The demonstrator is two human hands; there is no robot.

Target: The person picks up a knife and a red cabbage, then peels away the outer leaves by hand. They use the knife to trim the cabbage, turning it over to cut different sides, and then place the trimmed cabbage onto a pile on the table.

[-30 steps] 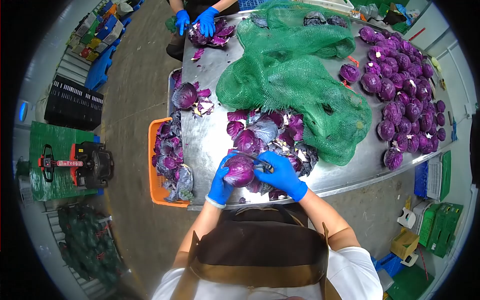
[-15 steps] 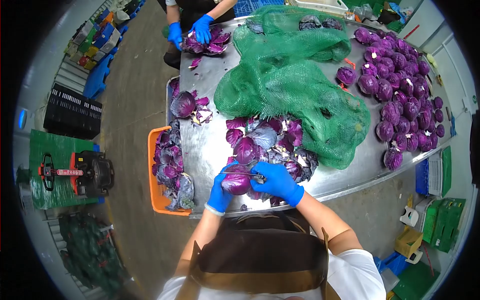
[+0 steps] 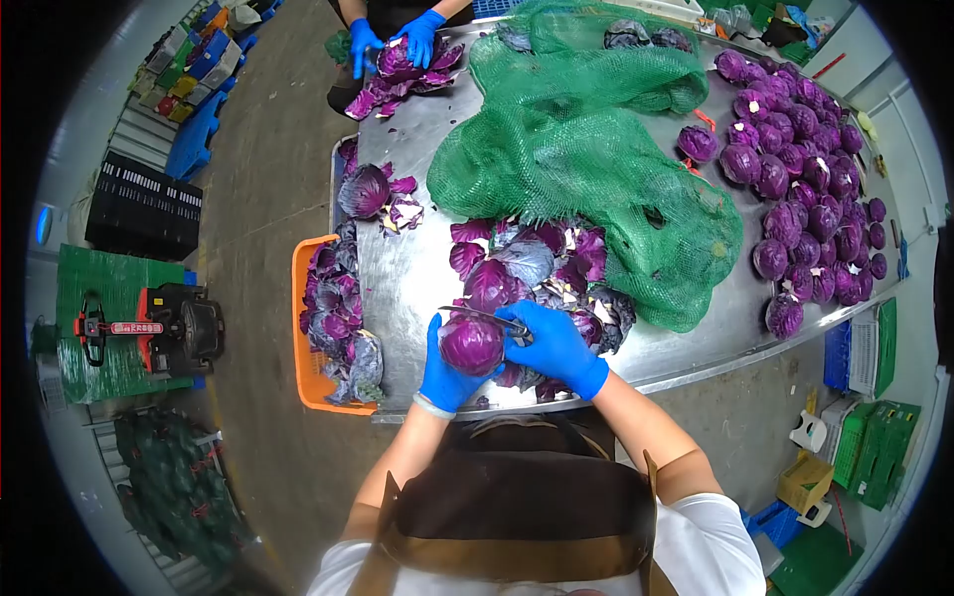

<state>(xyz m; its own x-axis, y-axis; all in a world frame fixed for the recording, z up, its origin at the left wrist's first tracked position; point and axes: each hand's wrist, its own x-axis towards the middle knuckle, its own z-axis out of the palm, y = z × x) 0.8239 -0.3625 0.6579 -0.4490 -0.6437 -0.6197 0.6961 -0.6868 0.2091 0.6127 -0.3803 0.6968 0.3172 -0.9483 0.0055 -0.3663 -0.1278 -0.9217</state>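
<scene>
In the head view, my blue-gloved left hand (image 3: pixel 444 379) grips a red cabbage (image 3: pixel 471 345) from its left side and underneath. My right hand (image 3: pixel 553 348), gloved in blue too, is closed round the dark handle of a knife (image 3: pixel 485 316). The thin blade points left and lies across the upper part of the cabbage. Just beyond my hands, a heap of loose purple cabbage leaves (image 3: pixel 527 260) covers the metal table (image 3: pixel 397 288). Another cabbage (image 3: pixel 365 191) with torn leaves beside it sits near the table's left edge.
Green mesh netting (image 3: pixel 586 169) spreads over the table's middle. Many trimmed cabbages (image 3: pixel 795 209) are piled at the right. An orange crate (image 3: pixel 303 343) of leaves stands against the left edge. Across the table, a co-worker's blue-gloved hands (image 3: pixel 419 38) handle another cabbage (image 3: pixel 397 62).
The cabbage in my left hand has turned and shows a rounder, smoother side. The blade has swung from nearly level to slanting. The co-worker's hands have lifted slightly.
</scene>
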